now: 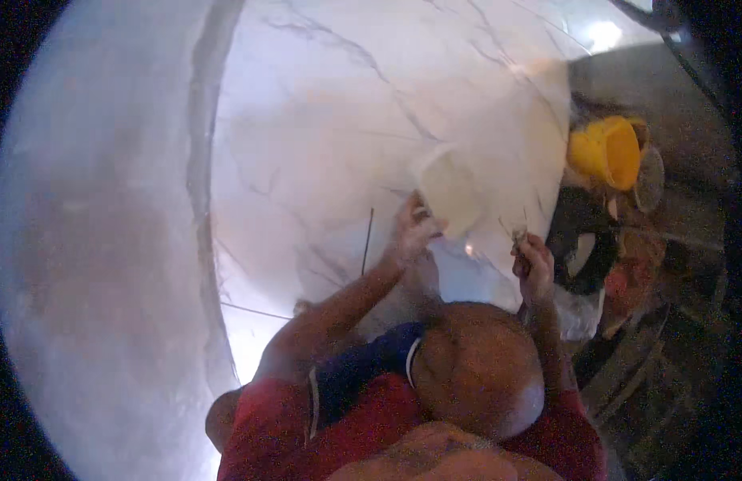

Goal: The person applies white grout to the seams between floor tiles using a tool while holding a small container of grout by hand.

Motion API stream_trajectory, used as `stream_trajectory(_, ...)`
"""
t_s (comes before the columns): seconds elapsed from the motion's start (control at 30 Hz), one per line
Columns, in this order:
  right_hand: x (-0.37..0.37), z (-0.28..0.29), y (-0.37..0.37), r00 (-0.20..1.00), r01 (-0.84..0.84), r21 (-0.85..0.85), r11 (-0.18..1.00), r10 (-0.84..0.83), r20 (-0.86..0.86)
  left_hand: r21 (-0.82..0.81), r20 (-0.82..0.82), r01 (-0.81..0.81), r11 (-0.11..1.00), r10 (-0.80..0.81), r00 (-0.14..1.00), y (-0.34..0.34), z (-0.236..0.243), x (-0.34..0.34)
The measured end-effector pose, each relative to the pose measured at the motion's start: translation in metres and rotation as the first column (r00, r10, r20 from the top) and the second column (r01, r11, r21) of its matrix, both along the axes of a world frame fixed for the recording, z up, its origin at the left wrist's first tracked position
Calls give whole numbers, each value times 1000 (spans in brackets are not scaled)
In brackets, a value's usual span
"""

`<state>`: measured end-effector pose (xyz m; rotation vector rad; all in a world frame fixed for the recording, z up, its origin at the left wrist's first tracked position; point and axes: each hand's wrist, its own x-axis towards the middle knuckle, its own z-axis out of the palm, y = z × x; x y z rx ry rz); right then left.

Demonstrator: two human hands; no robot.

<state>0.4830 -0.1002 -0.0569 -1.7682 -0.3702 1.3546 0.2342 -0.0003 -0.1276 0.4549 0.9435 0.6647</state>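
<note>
A pale, squarish piece [451, 180] lies on white marble-look slabs [315, 120]; I cannot make out its material. At its lower-left edge is my left hand [415, 228], fingers curled, with whatever they hold hidden. To the right, my right hand [534, 260] is closed on a small tool [518, 239] with thin prongs at its top, held over the slab's right side. A thin dark rod [367, 240] lies left of my left hand. My forearms come up from red sleeves, around a bare rounded shape, apparently my bent knee [475, 369].
A smooth grey surface [98, 224] runs along the left. At the right stand a yellow bucket [595, 152] and a greyish round container [651, 180], with a black ring-shaped thing [563, 248], a clear bag [583, 317] and a blurred reddish thing [631, 272] below them on a dark floor [651, 377].
</note>
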Motion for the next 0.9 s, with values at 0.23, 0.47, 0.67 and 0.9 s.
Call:
stream_trajectory(0.23,-49,-5,15,988,-148,-17,989,147,-52,46,123,-86,995,80,989,-27,-14,-6)
stream_trajectory(0.47,-56,23,3,979,-100,5,995,98,178,205,1,-57,977,58,998,-30,-25,-27)
stream_trajectory(0.67,43,33,-66,806,259,123,958,-285,519,150,47,-15,989,8,999,-42,-58,-2)
stream_trajectory(0.9,147,18,-134,767,218,96,971,-231,599,145,88,-8,989,-5,996,-4,1,-37)
